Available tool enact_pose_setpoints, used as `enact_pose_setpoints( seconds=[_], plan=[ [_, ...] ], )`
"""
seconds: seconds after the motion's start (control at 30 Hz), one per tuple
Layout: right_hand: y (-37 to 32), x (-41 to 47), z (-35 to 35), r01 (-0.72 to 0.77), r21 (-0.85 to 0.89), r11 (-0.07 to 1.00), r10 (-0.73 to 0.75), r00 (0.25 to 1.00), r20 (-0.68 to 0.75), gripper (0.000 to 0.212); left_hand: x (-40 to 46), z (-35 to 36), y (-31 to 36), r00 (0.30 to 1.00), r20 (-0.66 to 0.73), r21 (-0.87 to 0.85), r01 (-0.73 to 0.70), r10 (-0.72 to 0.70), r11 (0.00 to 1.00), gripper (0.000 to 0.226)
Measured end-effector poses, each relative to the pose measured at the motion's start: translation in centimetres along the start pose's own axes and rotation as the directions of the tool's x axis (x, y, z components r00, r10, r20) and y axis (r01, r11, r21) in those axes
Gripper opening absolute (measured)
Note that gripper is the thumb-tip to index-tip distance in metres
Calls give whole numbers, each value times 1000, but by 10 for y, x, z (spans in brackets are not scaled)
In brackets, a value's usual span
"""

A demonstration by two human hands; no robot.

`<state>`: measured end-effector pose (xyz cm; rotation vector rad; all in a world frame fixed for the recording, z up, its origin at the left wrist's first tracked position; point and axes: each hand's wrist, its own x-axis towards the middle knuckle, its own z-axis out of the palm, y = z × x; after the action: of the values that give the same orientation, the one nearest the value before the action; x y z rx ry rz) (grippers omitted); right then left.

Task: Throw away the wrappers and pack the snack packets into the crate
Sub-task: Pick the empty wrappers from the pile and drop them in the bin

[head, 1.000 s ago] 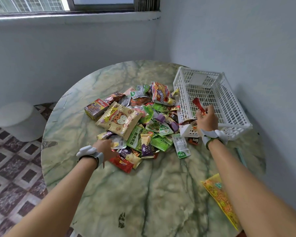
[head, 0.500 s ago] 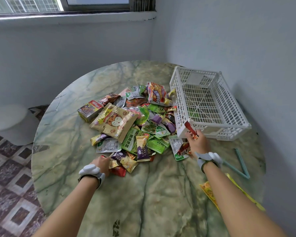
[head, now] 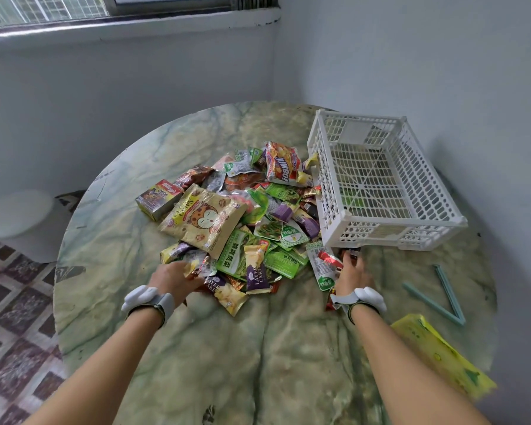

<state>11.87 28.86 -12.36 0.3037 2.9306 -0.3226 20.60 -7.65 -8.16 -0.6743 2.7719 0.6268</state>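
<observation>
Sorting step is underway. Left hand [head: 174, 279] is reaching into the packet heap [head: 242, 216] at 6 o'clock, grasp unclear. Right hand [head: 353, 273] is pinching a red wrapper [head: 328, 258]. Crate [head: 380, 182] is sitting at the heap's 3 o'clock, apparently unfilled. Next: bin the wrapper.

Worktop [head: 258, 348]: pale green marble with darker green and cream veining. Crate [head: 390, 222]: white plastic lattice. Large snack bag [head: 203, 222]: beige, with a brown-spotted cartoon cat face. Cereal box [head: 158, 199]: red and brown. Chip bag [head: 281, 164]: orange-red with white lettering. Layer-cake packets [head: 256, 274]: purple and yellow. Flat bag [head: 442, 357]: yellow with green marks. Clip [head: 442, 292]: teal. Floor [head: 10, 348]: maroon and white squares.
</observation>
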Motion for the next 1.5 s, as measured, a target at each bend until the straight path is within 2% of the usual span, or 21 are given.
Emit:
enact_pose_setpoints(
  seconds=[0.13, 0.3, 0.43, 0.53, 0.63, 0.73, 0.9, 0.97, 1.13, 1.23, 1.3, 1.4, 1.5],
  plan=[
    [0, 16, 7, 20, -39, 999, -18, 998, 60, 61, 5, -3, 13, 996, -88, -48, 6, -10, 999, 35],
    [-2, 6, 7, -29, -87, 996, 34, 998, 55, 57, 9, -1, 26, 996, -94, -133, -24, 12, 991, 31],
    [8, 1, 3, -14, -71, 997, 15, 1000, 8, 31, 11, -1, 36, 996, -83, -159, -35, 22, 987, 28],
    [11, -1, 0, -12, -73, 997, 9, 999, -51, 26, 12, 0, 37, 993, -105, -141, -66, 52, 988, 23],
    [-1, -6, -3, -5, 61, 998, 15, 985, -170, 18, 11, -5, 37, 991, -116, -160, -85, 67, 983, 10],
    [-28, -16, -12, 88, 226, 970, -27, 965, -262, 16, 6, -19, 34, 989, -141, -215, -84, 55, 973, 3],
    [-93, -34, -39, 162, 563, 810, -82, 983, -164, 18, 6, -50, 30, 978, -202, -226, -92, 46, 970, 8],
    [-126, -43, -47, 141, 655, 742, -123, 990, -74, 33, 4, -71, 19, 970, -241, -261, -84, 19, 962, 13],
    [-217, -69, -44, 175, 732, 658, -342, 936, 84, 64, 4, -114, -40, 959, -259, -345, 22, -118, 938, 30],
    [-274, -94, -35, 219, 734, 643, -435, 893, 114, 42, 8, -130, -99, 936, -256, -446, 109, -243, 889, 19],
    [-313, -111, -22, 269, 724, 635, -499, 859, 118, 37, 9, -139, -144, 913, -221, -540, 178, -342, 823, 11],
    [-370, -135, 14, 298, 700, 649, -550, 819, 161, 22, 10, -152, -213, 869, -190, -624, 253, -458, 739, 17],
    [-428, -164, 54, 296, 672, 679, -555, 806, 206, 23, 13, -159, -287, 823, -142, -689, 317, -550, 652, 18]
  ],
)
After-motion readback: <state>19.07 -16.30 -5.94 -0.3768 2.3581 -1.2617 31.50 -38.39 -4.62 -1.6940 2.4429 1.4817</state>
